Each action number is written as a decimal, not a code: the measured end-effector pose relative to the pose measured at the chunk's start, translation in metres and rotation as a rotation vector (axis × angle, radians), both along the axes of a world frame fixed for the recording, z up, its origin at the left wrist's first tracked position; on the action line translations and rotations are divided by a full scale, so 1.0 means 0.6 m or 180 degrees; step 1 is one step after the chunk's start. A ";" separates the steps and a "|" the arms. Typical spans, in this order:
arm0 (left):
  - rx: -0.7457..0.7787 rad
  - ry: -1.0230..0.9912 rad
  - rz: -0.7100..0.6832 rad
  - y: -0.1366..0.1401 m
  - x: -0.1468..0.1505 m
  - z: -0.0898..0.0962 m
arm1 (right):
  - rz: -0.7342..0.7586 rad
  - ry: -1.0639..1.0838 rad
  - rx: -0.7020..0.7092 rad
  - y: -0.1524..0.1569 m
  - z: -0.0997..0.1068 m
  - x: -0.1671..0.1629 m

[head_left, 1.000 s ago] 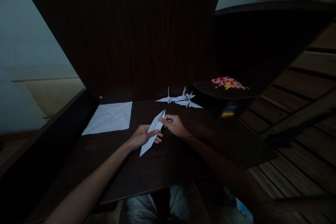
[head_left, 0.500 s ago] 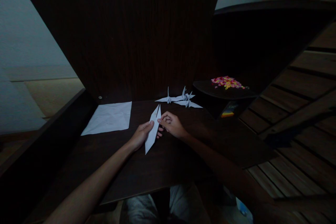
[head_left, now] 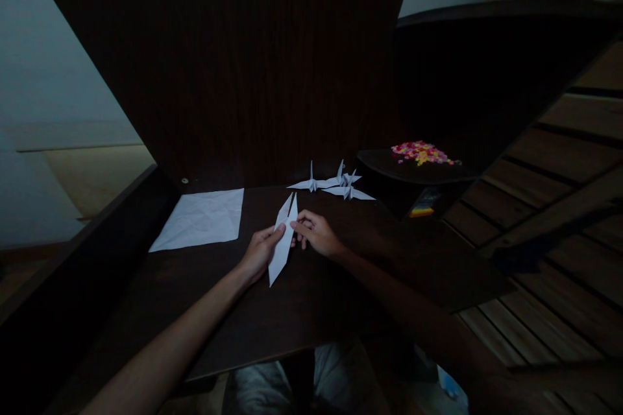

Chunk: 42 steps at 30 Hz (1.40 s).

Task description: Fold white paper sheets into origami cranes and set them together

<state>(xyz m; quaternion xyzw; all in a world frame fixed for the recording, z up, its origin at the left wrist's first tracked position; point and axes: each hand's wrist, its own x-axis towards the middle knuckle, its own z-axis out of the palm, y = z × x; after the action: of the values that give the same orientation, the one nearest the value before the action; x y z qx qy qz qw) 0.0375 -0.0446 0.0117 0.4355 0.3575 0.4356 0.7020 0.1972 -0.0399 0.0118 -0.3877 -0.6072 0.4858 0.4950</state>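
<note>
A long white folded paper (head_left: 281,253), pointed at both ends and split at the far one, is held above the dark table (head_left: 233,318). My left hand (head_left: 261,249) grips it from the left, thumb on top and fingers underneath. On the other side my right hand (head_left: 315,232) pinches its right edge between thumb and curled fingers. Just beyond the paper lie several white origami cranes (head_left: 311,183), their wings spread. Off to the left a creased white sheet of paper (head_left: 199,220) rests flat on the table.
A curved dark shelf (head_left: 438,173) at the right carries a pile of small pink, red and yellow pieces (head_left: 421,152). Below it is a small item with a yellow edge (head_left: 421,212). A raised dark panel (head_left: 219,65) stands behind; slatted wood (head_left: 559,207) lies to the right.
My right hand's fingers have shifted slightly along the right edge of the folded paper. My left hand and the paper stay almost where they were.
</note>
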 end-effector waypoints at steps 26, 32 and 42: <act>0.0256 0.0406 0.0266 -0.004 -0.004 0.008 | -0.0738 0.0311 0.0000 -0.002 0.006 0.001; 0.0189 0.0446 0.0254 -0.003 -0.006 0.005 | -0.0700 0.0459 0.0097 -0.006 0.012 0.003; 0.0120 0.0343 -0.0154 0.000 -0.010 0.002 | -0.0497 0.0227 0.0242 -0.016 0.014 0.000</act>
<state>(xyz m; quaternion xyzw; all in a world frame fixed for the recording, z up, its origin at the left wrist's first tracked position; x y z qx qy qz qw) 0.0318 -0.0443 0.0130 0.4800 0.3758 0.4010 0.6838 0.1973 -0.0495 0.0204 -0.3972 -0.5751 0.4359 0.5670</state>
